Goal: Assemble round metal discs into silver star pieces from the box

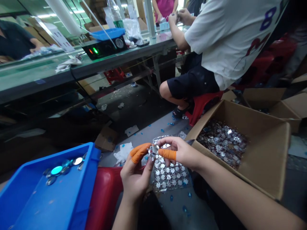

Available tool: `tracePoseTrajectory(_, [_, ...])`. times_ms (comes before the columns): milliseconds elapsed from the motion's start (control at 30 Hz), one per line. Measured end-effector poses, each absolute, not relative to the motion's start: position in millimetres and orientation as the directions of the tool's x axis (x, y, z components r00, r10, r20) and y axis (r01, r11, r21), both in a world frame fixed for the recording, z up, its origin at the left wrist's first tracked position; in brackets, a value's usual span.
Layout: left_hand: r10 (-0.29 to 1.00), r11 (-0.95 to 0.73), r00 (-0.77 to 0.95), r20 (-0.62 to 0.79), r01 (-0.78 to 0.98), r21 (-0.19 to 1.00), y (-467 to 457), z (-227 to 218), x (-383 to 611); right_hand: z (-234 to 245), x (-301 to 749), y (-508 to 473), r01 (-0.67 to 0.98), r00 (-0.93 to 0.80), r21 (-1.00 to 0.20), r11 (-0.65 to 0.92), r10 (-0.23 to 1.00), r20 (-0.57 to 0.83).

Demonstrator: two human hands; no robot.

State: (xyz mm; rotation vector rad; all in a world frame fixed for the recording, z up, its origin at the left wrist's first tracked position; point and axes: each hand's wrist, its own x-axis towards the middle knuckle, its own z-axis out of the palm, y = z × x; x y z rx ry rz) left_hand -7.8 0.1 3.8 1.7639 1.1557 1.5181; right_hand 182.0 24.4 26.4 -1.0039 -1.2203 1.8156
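Carton point(261, 127), right of frame, rim near our right forearm point(230, 182) | blue bin point(82, 185), lower left, rim well apart | open room between, around centre | our left hand point(134, 179) and right hand point(188, 154) pinch narrowly one silver piece point(154, 149), mid-frame | step, we judge: two-handed handling; next calls for steady grip

Single head-worn view, looking forward and down along the wearer's forearms point(240, 189); left hand point(135, 175) and right hand point(185, 154) close, the grip just below frame centre; bench point(21, 76) farther off, beyond the grip, its edge slanting up rightward.
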Motion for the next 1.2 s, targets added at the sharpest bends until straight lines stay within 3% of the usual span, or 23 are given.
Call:
tracePoseTrajectory(100, [0.916, -0.385, -0.053, 0.397, 0.153, 0.910, 1, 1, -9, 30, 182, 25, -0.153, -0.429, -0.939, -0.308, 0.877, -0.218])
tracePoseTrajectory(200, [0.967, -0.253, -0.071, 0.246, -0.106, 0.962, 3, -2, -11, 34, 183, 25, -0.163, -0.373, -0.953, -0.255, 0.910, -0.179])
tracePoseTrajectory(300, [0.989, -0.140, -0.009, 0.145, -0.330, 0.934, 6, -3, -13, 40, 185, 25, -0.070, -0.242, -0.997, -0.006, 0.970, 0.011])
tracePoseTrajectory(400, [0.997, -0.049, 0.030, 0.069, -0.427, 0.903, 7, -2, -15, 41, 191, 27, 0.091, -0.193, -0.973, 0.211, 0.963, 0.190])
tracePoseTrajectory(633, [0.997, 0.034, -0.033, -0.065, -0.572, 0.819, 4, -17, -5, 40, 175, 43, 0.194, -0.038, -0.937, 0.290, 0.957, 0.288])
tracePoseTrajectory(700, [0.985, 0.093, -0.076, -0.157, -0.531, 0.842, 8, -25, 1, 55, 136, 39, 0.202, -0.140, -0.910, 0.362, 0.930, 0.339])
tracePoseTrajectory(800, [0.964, 0.163, -0.109, -0.243, -0.481, 0.862, 14, -37, 7, 81, 43, 17, 0.209, -0.508, -0.805, 0.555, 0.765, 0.395])
tracePoseTrajectory(867, [0.952, 0.198, -0.091, -0.291, -0.543, 0.816, 13, -40, 8, 87, -29, -3, 0.234, -0.750, -0.704, 0.671, 0.585, 0.308])
tracePoseTrajectory(967, [0.944, 0.229, -0.031, -0.327, -0.651, 0.724, 5, -37, 4, 73, -128, -26, 0.283, -0.927, -0.496, 0.821, 0.366, 0.077])
tracePoseTrajectory(1100, [0.954, 0.224, 0.026, -0.298, -0.722, 0.655, -5, -21, -6, 47, -197, -46, 0.316, -0.946, -0.369, 0.874, 0.262, -0.188])
tracePoseTrajectory(1200, [0.973, 0.205, 0.080, -0.217, -0.731, 0.651, -7, -11, -13, 56, -184, -53, 0.295, -0.954, -0.318, 0.901, 0.262, -0.143])
